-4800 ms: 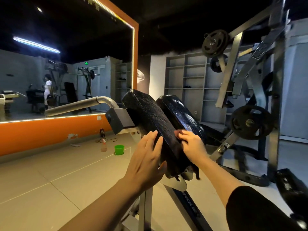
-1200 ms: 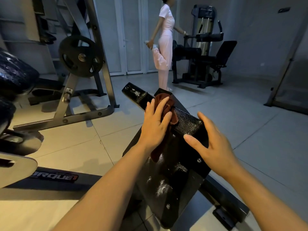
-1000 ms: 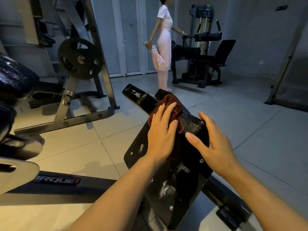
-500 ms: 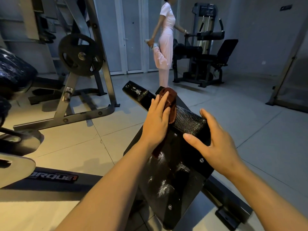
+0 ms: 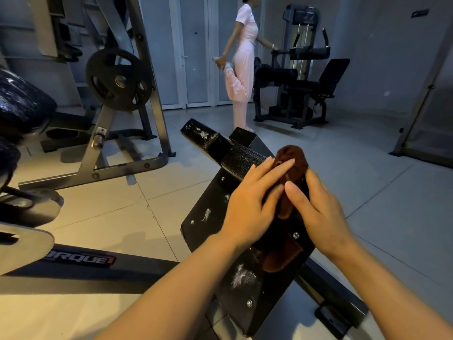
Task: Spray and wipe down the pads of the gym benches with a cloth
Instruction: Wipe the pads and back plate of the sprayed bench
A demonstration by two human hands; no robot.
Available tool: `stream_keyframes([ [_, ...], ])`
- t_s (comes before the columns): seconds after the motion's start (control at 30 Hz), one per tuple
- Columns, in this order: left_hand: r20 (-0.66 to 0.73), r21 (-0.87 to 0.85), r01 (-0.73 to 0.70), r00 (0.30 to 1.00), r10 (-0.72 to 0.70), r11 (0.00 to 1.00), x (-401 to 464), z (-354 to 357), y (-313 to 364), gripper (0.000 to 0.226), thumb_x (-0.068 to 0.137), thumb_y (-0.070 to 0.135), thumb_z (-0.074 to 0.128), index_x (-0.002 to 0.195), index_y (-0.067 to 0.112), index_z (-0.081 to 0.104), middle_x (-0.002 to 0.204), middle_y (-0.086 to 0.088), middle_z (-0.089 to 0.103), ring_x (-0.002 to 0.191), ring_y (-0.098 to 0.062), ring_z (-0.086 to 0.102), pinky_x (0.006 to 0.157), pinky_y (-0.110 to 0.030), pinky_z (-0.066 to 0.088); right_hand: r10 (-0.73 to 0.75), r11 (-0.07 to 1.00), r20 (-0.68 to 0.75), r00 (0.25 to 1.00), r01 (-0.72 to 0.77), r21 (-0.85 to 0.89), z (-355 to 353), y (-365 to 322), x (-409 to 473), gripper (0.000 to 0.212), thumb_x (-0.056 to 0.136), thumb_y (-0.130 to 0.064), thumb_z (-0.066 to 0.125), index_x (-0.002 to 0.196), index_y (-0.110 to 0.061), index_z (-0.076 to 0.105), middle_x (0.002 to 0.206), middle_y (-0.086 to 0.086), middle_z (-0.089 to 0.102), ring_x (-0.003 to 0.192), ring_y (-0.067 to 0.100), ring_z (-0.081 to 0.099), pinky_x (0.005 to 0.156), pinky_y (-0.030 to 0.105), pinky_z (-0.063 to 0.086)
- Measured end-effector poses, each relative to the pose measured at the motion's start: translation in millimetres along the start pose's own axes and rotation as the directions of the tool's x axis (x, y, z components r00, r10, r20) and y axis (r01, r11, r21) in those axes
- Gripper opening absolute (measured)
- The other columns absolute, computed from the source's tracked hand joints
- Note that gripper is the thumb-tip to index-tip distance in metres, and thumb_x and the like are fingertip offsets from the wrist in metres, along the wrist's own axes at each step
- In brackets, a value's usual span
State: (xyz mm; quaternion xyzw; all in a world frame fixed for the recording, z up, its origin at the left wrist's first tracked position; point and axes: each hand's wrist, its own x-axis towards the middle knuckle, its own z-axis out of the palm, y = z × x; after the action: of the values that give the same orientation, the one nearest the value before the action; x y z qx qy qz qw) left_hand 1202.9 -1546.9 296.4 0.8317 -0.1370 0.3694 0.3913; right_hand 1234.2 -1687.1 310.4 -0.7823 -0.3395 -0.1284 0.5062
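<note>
Soft, limp cloth [image 5: 293, 165] lay on the pad [image 5: 241, 159], flat left hand [image 5: 255, 204] pressing; right hand [image 5: 316, 212] at three o'clock, grip unclear.

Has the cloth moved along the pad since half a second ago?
Yes. The brown cloth has slid right along the black pad, from near its middle to the end where the right hand rests.

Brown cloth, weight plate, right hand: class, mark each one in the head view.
brown cloth [image 5: 293, 158], head view, bunched top part.
weight plate [image 5: 107, 94], head view, lower left face.
right hand [image 5: 318, 214], head view, back of hand.
</note>
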Motion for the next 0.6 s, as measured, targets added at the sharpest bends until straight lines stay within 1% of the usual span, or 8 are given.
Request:
stream_keyframes([
  [0.07,-0.031,-0.016,0.037,0.999,-0.037,0.999,5.4,-2.4,-10.0,0.044,0.098,0.027,0.042,0.141,0.031,0.049,0.152,0.008,0.039,0.142,-0.001,0.027,0.122,-0.040,0.019,0.021,0.999,0.019,1.000,-0.020,-0.031,-1.5,1.9,0.4,0.084,0.073,-0.084,0.034,0.143,-0.037,0.034,0.132,-0.016,0.053,0.115,0.004,0.055,0.094,0.034,0.049],
  [0.13,-0.097,-0.047,0.113,0.988,-0.117,0.992,11.8,-3.9,-20.9,0.045,0.097,0.023,0.044,0.140,0.034,0.048,0.151,0.009,0.038,0.142,0.001,0.028,0.119,-0.047,0.024,0.070,0.992,0.025,0.997,-0.067,-0.104,-2.5,5.0,0.6,0.100,0.069,-0.083,0.031,0.152,-0.029,0.023,0.149,-0.012,0.038,0.133,0.008,0.041,0.106,0.035,0.040],
  [0.17,-0.135,-0.052,0.149,0.979,-0.155,0.987,15.5,-5.4,-27.6,0.045,0.097,0.023,0.045,0.141,0.035,0.048,0.152,0.006,0.039,0.143,-0.005,0.028,0.118,-0.049,0.026,0.083,0.989,0.029,0.996,-0.079,-0.122,-3.1,6.1,0.3,0.104,0.068,-0.084,0.031,0.154,-0.027,0.019,0.154,-0.009,0.033,0.138,0.010,0.036,0.110,0.036,0.036],
  [0.23,-0.193,-0.053,0.230,0.952,-0.236,0.972,24.0,-10.1,-38.9,0.045,0.100,0.018,0.047,0.142,0.035,0.046,0.152,-0.001,0.041,0.146,-0.019,0.026,0.117,-0.051,0.027,0.098,0.987,0.041,0.994,-0.092,-0.131,-4.4,6.4,-1.3,0.107,0.066,-0.085,0.030,0.155,-0.027,0.015,0.158,-0.008,0.027,0.143,0.010,0.028,0.113,0.032,0.029],
  [0.33,-0.250,-0.050,0.329,0.910,-0.331,0.943,34.3,-12.3,-42.5,0.046,0.101,0.012,0.047,0.143,0.030,0.046,0.153,-0.005,0.040,0.146,-0.022,0.026,0.118,-0.048,0.026,0.112,0.986,0.066,0.992,-0.102,-0.130,-6.2,5.7,-2.6,0.110,0.064,-0.087,0.030,0.156,-0.029,0.012,0.160,-0.009,0.022,0.144,0.008,0.024,0.110,0.030,0.026],
  [0.43,-0.258,0.007,0.378,0.895,-0.363,0.926,49.9,-14.7,-41.3,0.045,0.102,0.014,0.045,0.145,0.027,0.043,0.151,-0.005,0.042,0.138,-0.022,0.039,0.115,-0.043,0.031,0.123,0.984,0.087,0.989,-0.111,-0.140,-8.4,3.6,-2.4,0.112,0.061,-0.087,0.031,0.156,-0.030,0.010,0.160,-0.009,0.020,0.144,0.010,0.024,0.111,0.033,0.027],
  [0.53,-0.228,-0.046,0.510,0.832,-0.506,0.859,66.5,-25.0,-44.4,0.045,0.103,0.016,0.043,0.147,0.026,0.040,0.145,-0.006,0.048,0.131,-0.023,0.046,0.110,-0.038,0.037,0.135,0.981,0.098,0.986,-0.119,-0.151,-7.6,2.3,-2.0,0.107,0.067,-0.082,0.038,0.155,-0.030,0.008,0.161,-0.008,0.018,0.145,0.011,0.022,0.111,0.033,0.026],
  [0.6,-0.222,-0.058,0.498,0.838,-0.498,0.865,63.5,-24.1,-44.3,0.044,0.103,0.013,0.043,0.145,0.025,0.043,0.143,-0.005,0.049,0.130,-0.022,0.047,0.110,-0.037,0.038,0.139,0.979,0.094,0.986,-0.123,-0.164,-5.8,2.6,-1.0,0.108,0.067,-0.083,0.039,0.155,-0.030,0.006,0.161,-0.008,0.017,0.146,0.012,0.021,0.113,0.037,0.027],
])
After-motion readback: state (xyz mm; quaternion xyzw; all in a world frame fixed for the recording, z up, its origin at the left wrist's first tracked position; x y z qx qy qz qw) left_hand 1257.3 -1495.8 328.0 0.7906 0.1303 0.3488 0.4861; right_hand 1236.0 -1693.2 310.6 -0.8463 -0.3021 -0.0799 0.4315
